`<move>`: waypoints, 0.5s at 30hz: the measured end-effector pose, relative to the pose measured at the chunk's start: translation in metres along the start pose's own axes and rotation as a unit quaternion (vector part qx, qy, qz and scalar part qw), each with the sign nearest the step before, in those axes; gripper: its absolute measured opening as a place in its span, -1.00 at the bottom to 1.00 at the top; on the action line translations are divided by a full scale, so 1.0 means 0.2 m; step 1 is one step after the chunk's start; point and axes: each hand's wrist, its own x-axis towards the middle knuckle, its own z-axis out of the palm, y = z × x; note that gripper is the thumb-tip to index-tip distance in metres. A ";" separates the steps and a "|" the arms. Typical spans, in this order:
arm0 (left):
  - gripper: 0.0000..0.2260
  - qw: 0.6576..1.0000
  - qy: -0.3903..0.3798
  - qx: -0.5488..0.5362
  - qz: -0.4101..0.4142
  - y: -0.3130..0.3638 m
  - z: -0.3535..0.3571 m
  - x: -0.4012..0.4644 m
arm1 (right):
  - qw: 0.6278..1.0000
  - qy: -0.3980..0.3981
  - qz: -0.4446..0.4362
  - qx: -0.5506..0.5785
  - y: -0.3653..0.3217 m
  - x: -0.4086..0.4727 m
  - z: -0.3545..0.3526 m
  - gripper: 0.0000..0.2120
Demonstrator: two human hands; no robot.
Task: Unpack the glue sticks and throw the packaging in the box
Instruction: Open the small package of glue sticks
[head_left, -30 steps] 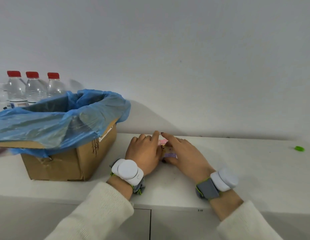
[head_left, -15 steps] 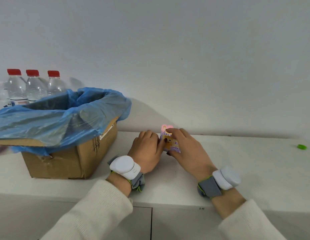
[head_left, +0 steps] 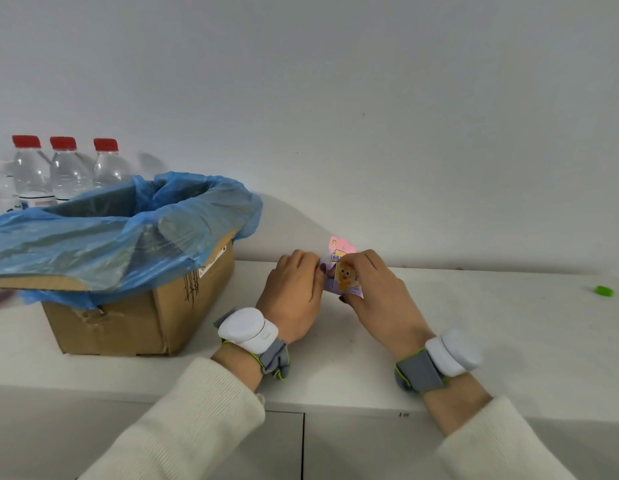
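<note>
A small glue stick pack [head_left: 343, 271], pink and purple with a cartoon picture on its card, is held upright just above the white table [head_left: 491, 323]. My left hand [head_left: 292, 292] grips its left side and my right hand [head_left: 377, 292] pinches its right side from the front. The glue sticks themselves are hidden by my fingers. To the left stands a cardboard box [head_left: 141, 317] lined with a blue plastic bag [head_left: 128, 230], its mouth open.
Three clear water bottles with red caps [head_left: 69, 168] stand behind the box against the white wall. A small green object [head_left: 603, 291] lies at the table's far right. Cabinet fronts run below the table's front edge.
Both hands have lifted the pack from lying flat on the table to standing upright, and its pink top now shows above my fingers.
</note>
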 end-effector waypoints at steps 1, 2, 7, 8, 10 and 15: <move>-0.78 1.000 0.015 -0.009 0.008 0.00 0.00 0.00 | 1.000 -0.001 0.002 -0.002 0.00 0.00 0.00 -0.63; -0.77 0.999 0.028 -0.013 0.020 0.00 0.00 0.00 | 1.000 -0.002 0.004 -0.005 0.00 0.00 0.00 -0.62; -0.81 0.995 0.036 0.025 0.091 0.01 -0.03 0.01 | 1.000 -0.006 0.018 -0.012 0.01 0.00 0.00 -0.60; -0.82 0.994 0.029 0.027 0.097 0.01 -0.03 0.01 | 1.000 -0.004 0.018 -0.012 0.01 0.00 0.00 -0.60; -0.84 0.995 0.025 0.014 0.097 0.01 -0.03 0.01 | 1.000 -0.003 0.022 -0.012 0.01 0.00 0.00 -0.61; -0.93 0.996 0.027 -0.018 0.085 0.00 -0.03 0.00 | 1.000 -0.007 0.029 -0.007 0.00 0.00 0.00 -0.62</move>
